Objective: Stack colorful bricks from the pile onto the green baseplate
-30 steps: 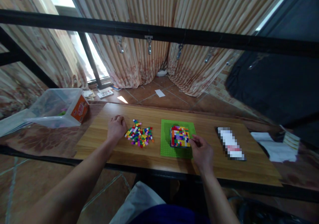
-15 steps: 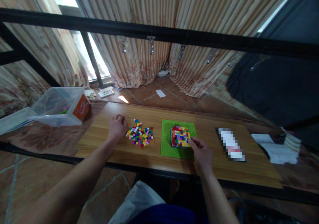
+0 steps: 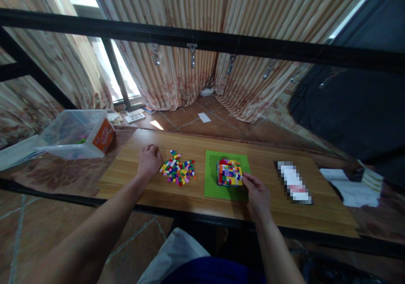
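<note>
Left hand is resting beside loose bricks, right hand is reaching to brick block; cannot tell whether either's fingers are clamped.

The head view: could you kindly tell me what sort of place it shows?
Probably a room in a home, judging by the long curtains, the window and the tiled floor.

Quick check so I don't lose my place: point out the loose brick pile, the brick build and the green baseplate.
Loose brick pile [image 3: 179, 172]: head view, middle of the heap.
Brick build [image 3: 230, 172]: head view, its top face.
Green baseplate [image 3: 211, 180]: head view, bare strip left of the build.
</note>
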### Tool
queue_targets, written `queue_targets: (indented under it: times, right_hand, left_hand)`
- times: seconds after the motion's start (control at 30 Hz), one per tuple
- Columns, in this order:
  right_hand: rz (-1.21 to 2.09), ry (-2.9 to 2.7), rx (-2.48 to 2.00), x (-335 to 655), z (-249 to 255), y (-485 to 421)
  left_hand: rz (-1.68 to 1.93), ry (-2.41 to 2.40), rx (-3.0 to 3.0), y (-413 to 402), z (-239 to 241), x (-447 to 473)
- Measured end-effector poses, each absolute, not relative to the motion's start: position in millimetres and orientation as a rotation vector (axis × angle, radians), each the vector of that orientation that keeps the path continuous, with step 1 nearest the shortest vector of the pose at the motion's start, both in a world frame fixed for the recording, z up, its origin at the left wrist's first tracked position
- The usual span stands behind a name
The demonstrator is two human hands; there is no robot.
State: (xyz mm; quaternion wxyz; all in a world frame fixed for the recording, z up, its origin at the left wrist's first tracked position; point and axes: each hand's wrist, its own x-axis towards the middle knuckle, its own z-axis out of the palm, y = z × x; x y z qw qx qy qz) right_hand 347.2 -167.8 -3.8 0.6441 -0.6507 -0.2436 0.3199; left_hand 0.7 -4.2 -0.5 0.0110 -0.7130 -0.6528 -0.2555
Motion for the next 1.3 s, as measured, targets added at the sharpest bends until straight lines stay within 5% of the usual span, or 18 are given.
queue_targets:
  times: [1.0, 1.3]
  right_hand:
    - [0.695, -0.524, -1.521, 346, -1, -165]
    - [0.308, -0.968, -1.620, 304, 26, -180]
  left_hand:
    - [-0.802, -2.044, -2.228, -5, -1, 2]
    - [-0.774, -2.051, -2.228, -6, -1, 2]
